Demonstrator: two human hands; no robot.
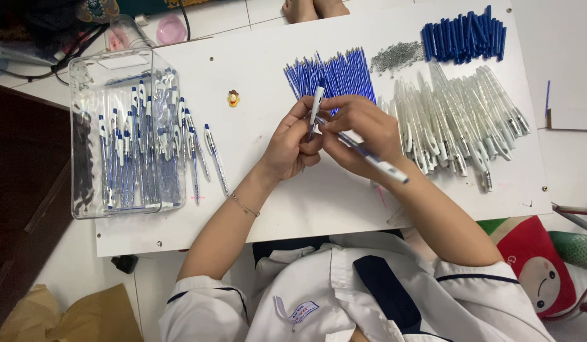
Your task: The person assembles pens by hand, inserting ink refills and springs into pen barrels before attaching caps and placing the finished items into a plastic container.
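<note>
Both hands are closed on pens: left hand [293,142] grips a pen barrel [316,104], right hand [360,133] a refill [369,158].

Your hands work over a bare strip of white tabletop [319,209], the widest free lane, running along the near edge toward you. To your left, a clear plastic bin [125,133] of finished pens walls off that side, with loose pens [208,158] spilled just beside it. Ahead, blue refills [334,75] block the far reach; to your right, white pen barrels [461,123], springs [398,57] and blue caps [464,35] crowd the surface. A small yellow figurine [233,97] sits in the open gap between.
</note>
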